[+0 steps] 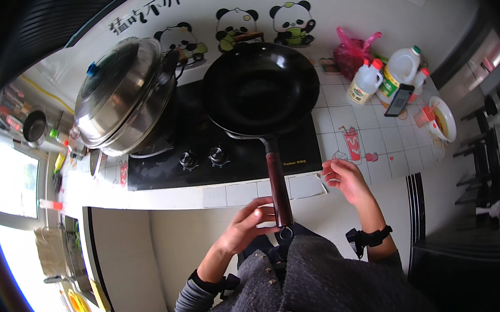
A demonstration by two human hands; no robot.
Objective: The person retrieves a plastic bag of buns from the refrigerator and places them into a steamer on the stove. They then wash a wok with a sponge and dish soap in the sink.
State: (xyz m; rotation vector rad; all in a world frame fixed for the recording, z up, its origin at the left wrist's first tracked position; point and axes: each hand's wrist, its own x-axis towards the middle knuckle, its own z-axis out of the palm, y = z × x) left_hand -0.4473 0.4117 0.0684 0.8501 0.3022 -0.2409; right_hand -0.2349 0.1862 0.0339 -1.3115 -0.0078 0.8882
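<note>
A black wok (262,87) with a dark red wooden handle (280,188) sits over the right side of a black glass cooktop (250,167). The wok's inside shows nothing in it. My left hand (250,223) is at the handle's lower end, fingers apart, with fingertips reaching its left edge and partly hidden behind it. No grip around the wood shows. My right hand (343,177) hovers by the counter's front edge, right of the cooktop, fingers loosely curled and apart, holding nothing. Two control knobs (202,158) show on the cooktop.
A lidded steel steamer pot (122,95) stands on the cooktop's left side. On the right of the tiled counter (332,120) are plastic jugs (365,82), a pink bag (351,55), an upright phone (399,100) and a white bowl (447,118) with yellowish contents.
</note>
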